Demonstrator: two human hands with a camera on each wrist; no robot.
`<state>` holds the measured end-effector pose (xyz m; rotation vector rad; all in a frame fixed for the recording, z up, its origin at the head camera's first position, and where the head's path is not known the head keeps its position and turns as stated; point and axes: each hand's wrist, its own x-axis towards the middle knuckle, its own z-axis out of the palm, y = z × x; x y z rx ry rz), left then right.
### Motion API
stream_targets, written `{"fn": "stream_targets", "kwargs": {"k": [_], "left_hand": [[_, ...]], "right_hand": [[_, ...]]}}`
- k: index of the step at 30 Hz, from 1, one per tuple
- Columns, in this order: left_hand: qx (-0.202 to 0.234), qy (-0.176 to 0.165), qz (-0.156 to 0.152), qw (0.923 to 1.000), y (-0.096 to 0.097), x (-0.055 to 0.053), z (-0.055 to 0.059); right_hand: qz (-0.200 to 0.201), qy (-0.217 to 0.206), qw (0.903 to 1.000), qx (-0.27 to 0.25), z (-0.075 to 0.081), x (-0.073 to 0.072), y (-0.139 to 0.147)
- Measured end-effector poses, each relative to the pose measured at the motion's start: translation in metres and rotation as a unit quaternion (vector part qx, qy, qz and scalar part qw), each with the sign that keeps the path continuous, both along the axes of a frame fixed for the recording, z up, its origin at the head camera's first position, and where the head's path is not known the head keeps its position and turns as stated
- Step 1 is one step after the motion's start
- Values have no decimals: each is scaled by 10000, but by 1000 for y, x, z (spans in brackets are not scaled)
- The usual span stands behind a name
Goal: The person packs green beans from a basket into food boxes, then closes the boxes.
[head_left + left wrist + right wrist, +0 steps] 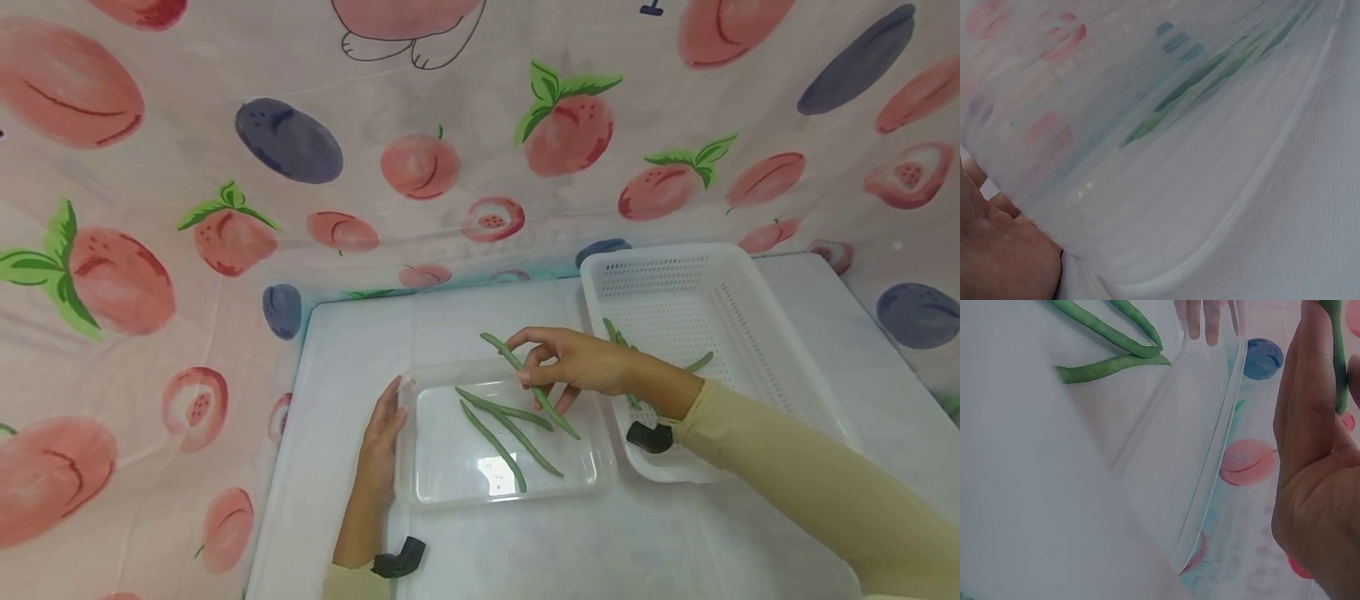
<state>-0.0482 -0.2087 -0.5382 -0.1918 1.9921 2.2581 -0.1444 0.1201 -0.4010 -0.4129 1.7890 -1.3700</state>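
My right hand [573,362] pinches a green bean [555,414] between thumb and fingers, above the right part of a clear plastic container [442,492]. In the right wrist view the held bean [1339,359] runs along the fingers. Several other green beans [492,446] lie on the container's floor, some crossing each other. At the container's left side my left hand [384,437] rests against the outer wall with its fingers extended. The left wrist view shows that palm [1007,256] beside the see-through wall, with the beans blurred behind it.
A white perforated basket [780,333] stands to the right of the container, with several green beans [701,362] in it, partly hidden by my right forearm. Both stand on a white table [352,333]. Fruit-printed cloth [450,100] hangs behind and at the sides.
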Motion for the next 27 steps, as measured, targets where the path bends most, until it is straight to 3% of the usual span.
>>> {"fn": "stream_targets", "kwargs": {"k": [20, 27], "left_hand": [[-90, -18, 32, 10000, 0, -1, -1], [-47, -36, 3, 10000, 0, 0, -1]], "right_hand": [[11, -39, 10000, 36, 0, -2, 1], [-126, 71, 9999, 51, 9, -4, 10]]}}
